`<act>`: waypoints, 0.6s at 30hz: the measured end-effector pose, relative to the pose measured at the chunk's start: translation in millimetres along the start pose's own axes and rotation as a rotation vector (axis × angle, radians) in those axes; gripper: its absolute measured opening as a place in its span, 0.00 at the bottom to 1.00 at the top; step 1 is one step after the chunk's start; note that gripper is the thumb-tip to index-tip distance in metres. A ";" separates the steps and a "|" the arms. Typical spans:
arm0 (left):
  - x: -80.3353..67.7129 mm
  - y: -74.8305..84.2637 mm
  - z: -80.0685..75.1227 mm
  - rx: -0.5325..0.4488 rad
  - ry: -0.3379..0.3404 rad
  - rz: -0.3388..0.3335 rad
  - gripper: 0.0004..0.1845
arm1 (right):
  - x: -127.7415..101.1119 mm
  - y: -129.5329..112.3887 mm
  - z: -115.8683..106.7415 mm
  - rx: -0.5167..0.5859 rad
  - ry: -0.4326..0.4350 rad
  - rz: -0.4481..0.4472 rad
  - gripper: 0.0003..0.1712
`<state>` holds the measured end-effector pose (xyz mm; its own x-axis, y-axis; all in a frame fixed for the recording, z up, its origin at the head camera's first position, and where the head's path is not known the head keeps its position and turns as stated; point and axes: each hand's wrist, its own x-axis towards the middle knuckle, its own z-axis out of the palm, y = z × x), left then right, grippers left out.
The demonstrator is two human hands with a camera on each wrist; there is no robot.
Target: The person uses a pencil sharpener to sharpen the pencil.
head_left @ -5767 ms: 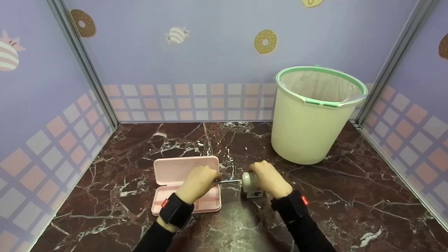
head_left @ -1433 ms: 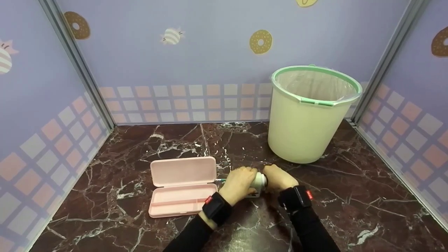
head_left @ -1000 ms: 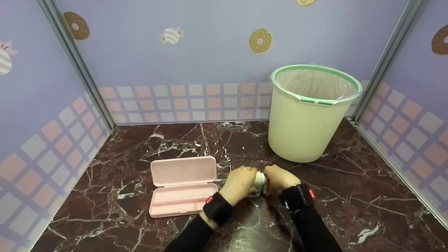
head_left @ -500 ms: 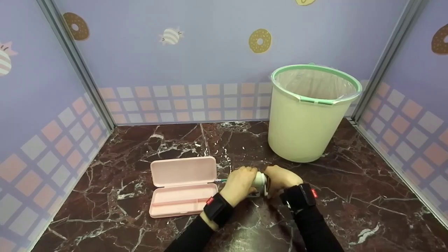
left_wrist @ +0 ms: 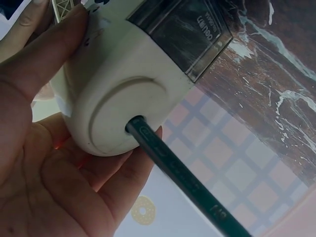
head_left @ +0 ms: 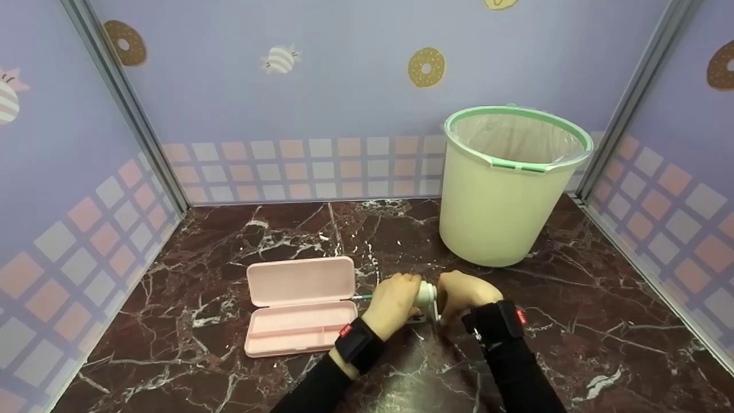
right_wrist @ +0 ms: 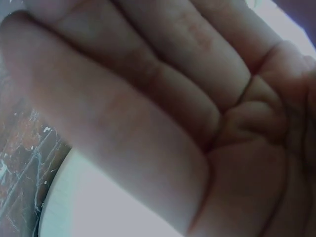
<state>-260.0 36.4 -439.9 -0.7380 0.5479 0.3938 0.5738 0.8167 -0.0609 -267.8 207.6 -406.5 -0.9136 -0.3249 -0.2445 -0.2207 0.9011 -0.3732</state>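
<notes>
A cream hand-crank pencil sharpener point(head_left: 425, 294) rests on the table, its dark see-through drawer point(left_wrist: 190, 37) showing in the left wrist view. My left hand point(head_left: 393, 301) grips the body, fingers and thumb wrapped round it. A green pencil point(left_wrist: 182, 173) sticks out of the hole in the sharpener's face; its far end point(head_left: 362, 297) reaches toward the pencil case. On the opposite side, my right hand point(head_left: 465, 293) is curled at the crank point(head_left: 434, 310), whose knob is hidden by the fingers. In the right wrist view, bent fingers point(right_wrist: 118, 113) fill most of the frame.
Left of the hands lies a pink pencil case point(head_left: 301, 281), lid raised, with divided compartments. A pale bin point(head_left: 493, 212) with a green rim and clear liner stands at the back right. Patterned walls enclose the marbled table point(head_left: 206, 378).
Earlier, my left hand held the pencil's end over the case while my right hand held the sharpener. Now my left holds the sharpener, and my right hand has shifted as the crank changes angle.
</notes>
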 end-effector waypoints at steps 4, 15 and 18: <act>-0.6 0.8 -1.0 -0.017 0.006 -0.002 0.25 | -2.9 -0.7 -1.3 -0.019 0.006 -0.004 0.11; 0.5 -0.7 -2.0 -0.056 0.004 0.004 0.22 | -14.1 1.4 -19.1 0.074 -0.006 -0.217 0.09; 0.0 -1.7 -1.6 -0.080 0.013 0.003 0.21 | -15.8 0.2 -21.2 0.086 -0.001 -0.244 0.08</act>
<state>-260.4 34.7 -438.4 -0.7320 0.5472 0.4058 0.6027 0.7979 0.0113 -260.7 219.0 -383.7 -0.8366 -0.5301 -0.1382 -0.4049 0.7682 -0.4959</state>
